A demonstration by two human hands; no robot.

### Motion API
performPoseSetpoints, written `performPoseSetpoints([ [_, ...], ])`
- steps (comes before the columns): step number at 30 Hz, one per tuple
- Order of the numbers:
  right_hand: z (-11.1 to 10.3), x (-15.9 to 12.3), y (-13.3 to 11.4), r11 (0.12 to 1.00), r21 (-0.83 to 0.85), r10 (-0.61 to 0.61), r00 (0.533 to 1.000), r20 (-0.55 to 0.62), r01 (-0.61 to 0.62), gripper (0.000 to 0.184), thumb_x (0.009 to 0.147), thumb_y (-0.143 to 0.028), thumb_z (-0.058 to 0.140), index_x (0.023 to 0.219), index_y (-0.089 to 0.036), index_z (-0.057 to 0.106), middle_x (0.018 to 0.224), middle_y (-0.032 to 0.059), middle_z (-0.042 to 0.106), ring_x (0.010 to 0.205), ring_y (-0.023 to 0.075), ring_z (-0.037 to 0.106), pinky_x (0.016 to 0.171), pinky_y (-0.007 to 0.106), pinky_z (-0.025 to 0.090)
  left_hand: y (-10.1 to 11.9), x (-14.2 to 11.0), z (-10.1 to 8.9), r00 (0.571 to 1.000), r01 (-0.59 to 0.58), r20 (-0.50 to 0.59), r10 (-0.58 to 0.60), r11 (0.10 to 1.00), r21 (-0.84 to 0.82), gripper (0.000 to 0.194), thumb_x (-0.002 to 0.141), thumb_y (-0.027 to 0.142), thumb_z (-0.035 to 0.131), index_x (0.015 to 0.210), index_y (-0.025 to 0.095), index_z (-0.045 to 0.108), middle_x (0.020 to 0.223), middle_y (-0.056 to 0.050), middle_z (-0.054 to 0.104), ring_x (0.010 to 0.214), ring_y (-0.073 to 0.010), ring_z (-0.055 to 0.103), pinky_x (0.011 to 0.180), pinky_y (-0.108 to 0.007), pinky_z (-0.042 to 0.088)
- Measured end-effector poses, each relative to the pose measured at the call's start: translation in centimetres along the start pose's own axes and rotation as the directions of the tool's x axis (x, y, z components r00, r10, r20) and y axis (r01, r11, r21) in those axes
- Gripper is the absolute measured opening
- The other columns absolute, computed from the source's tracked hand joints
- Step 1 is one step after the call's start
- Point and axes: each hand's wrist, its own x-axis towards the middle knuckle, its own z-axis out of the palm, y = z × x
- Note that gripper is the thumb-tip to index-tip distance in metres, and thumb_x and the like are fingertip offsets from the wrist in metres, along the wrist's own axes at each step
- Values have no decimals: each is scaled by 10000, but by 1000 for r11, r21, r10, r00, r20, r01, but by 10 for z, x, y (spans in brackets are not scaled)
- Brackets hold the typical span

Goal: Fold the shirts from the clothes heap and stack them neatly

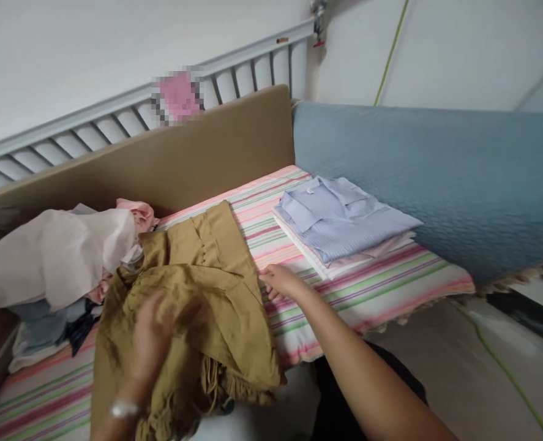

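Note:
A mustard-olive garment (234,306) lies spread over the striped seat cover, with a row of small buttons near its top and frilled or tasselled trim hanging over the front edge. My left hand (152,334), with a silvery band at the wrist, is over the garment's left part, smeared by motion; whether it grips the cloth is unclear. At the garment's right edge is my right hand (278,282), its fingers curled and thumb and forefinger closed at the cloth's border. To the right sits a stack of folded clothes with a blue striped shirt (340,214) on top.
A loose heap of clothes (64,257), white, pink and blue, lies at the left. The striped cover (271,236) runs beneath everything. A brown backrest (234,131) and a blue padded side (427,184) border the seat. Behind stands a white radiator (253,76).

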Motion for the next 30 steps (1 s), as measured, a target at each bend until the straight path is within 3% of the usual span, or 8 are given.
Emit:
performPoseSetpoints([
  [2, 5, 0, -1, 1000, 1, -10, 1000, -22, 10, 368, 864, -294, 474, 1198, -139, 454, 745, 53, 630, 437, 98, 564, 409, 216, 471, 42, -55, 12, 892, -317, 322, 316, 947, -52, 240, 817, 293, 542, 1038, 220, 602, 1018, -53, 650, 955, -204, 591, 855, -346, 481],
  [5, 14, 1, 1, 995, -50, -85, 995, -57, 82, 584, 786, -230, 571, 1321, -182, 340, 801, 53, 646, 439, 96, 555, 403, 209, 463, 91, -114, 34, 731, -502, 492, 473, 861, -82, 551, 732, 430, 640, 1218, 203, 512, 1117, -90, 618, 971, -245, 571, 834, -379, 478],
  [10, 18, 4, 10, 986, -106, -140, 988, -69, 132, 752, 738, -71, 555, 1406, -223, 244, 695, -2, 640, 412, 87, 528, 424, 184, 422, 104, -128, 70, 746, -470, 503, 436, 880, -66, 159, 785, 190, 566, 928, 201, 635, 860, -42, 653, 788, -196, 575, 737, -336, 466],
  [15, 3, -1, 10, 963, -265, -89, 985, -146, 47, 619, 758, -72, 521, 1351, -183, 385, 738, 48, 671, 566, 132, 606, 562, 231, 468, 96, -135, 108, 696, -512, 522, 493, 851, -121, 135, 823, 185, 531, 792, 214, 658, 735, -52, 641, 727, -191, 588, 657, -310, 445],
  [21, 29, -8, -7, 704, -606, -611, 751, -252, 370, 450, 832, -169, 425, 1276, -134, 494, 1257, 161, 539, 1166, 243, 494, 964, 381, 400, 96, -125, 102, 494, -208, 707, 506, 858, -469, 148, 785, 329, 621, 880, 247, 700, 861, -74, 698, 846, -191, 635, 758, -284, 473],
  [23, 47, -8, -5, 584, -641, -710, 696, -106, 498, 469, 832, -241, 466, 1298, -179, 482, 1372, 126, 443, 1285, 244, 369, 1046, 414, 317, 84, -100, 76, 606, -12, 672, 426, 849, -528, 170, 797, 339, 597, 895, 233, 688, 873, -58, 695, 833, -163, 634, 767, -251, 477],
  [26, 69, -4, 9, 524, -685, -654, 755, 57, 506, 508, 792, -318, 544, 1292, -237, 498, 1432, 108, 361, 1332, 277, 287, 1078, 481, 234, 38, -49, 29, 901, 280, 413, -131, 904, -323, 188, 819, 326, 534, 887, 202, 657, 895, -64, 680, 843, -175, 620, 799, -287, 475],
  [30, 76, 3, 20, 537, -704, -590, 803, 80, 464, 515, 795, -361, 543, 1298, -264, 490, 1438, 106, 346, 1337, 280, 272, 1082, 494, 206, -53, 12, -13, 785, 591, -63, -616, 776, -222, 303, 729, 240, 612, 1013, 139, 580, 962, -111, 646, 913, -213, 610, 794, -312, 483],
])
